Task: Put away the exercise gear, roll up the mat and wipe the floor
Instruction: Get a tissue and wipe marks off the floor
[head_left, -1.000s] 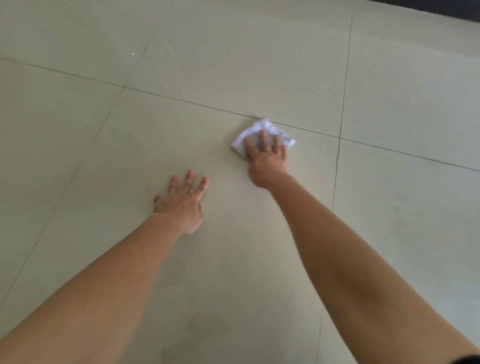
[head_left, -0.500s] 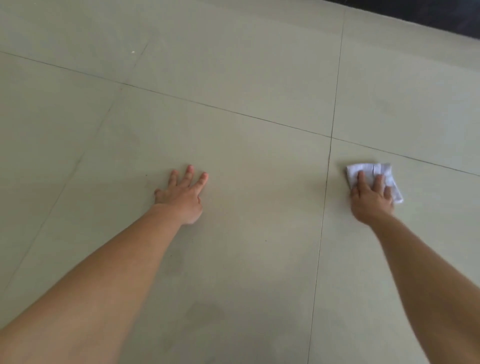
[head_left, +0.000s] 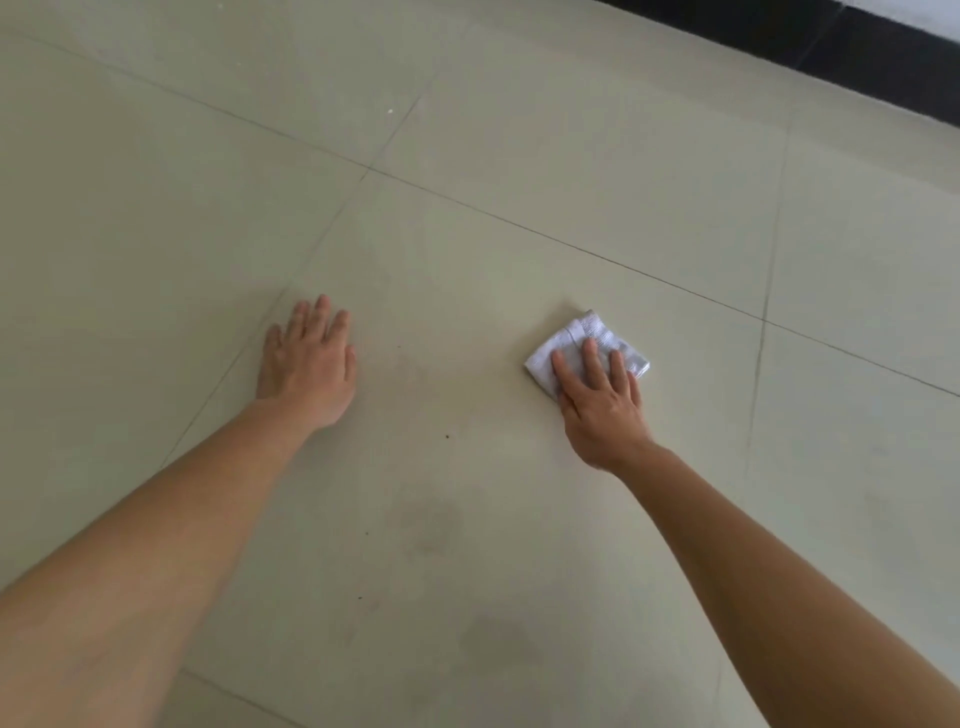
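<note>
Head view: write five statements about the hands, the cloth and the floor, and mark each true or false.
1. The right hand presses a white cloth flat on the floor. True.
2. The left hand holds a second cloth. False: it rests bare on the floor, fingers straight.
3. The cloth lies across a tile joint. False: it sits inside one tile, apart from the joints.
4. Dark specks lie on the floor between the hands. True.
5. A rolled mat lies beside the left hand. False: no mat is in view.

White folded cloth (head_left: 589, 338), flat on floor (head_left: 519, 218)
</note>
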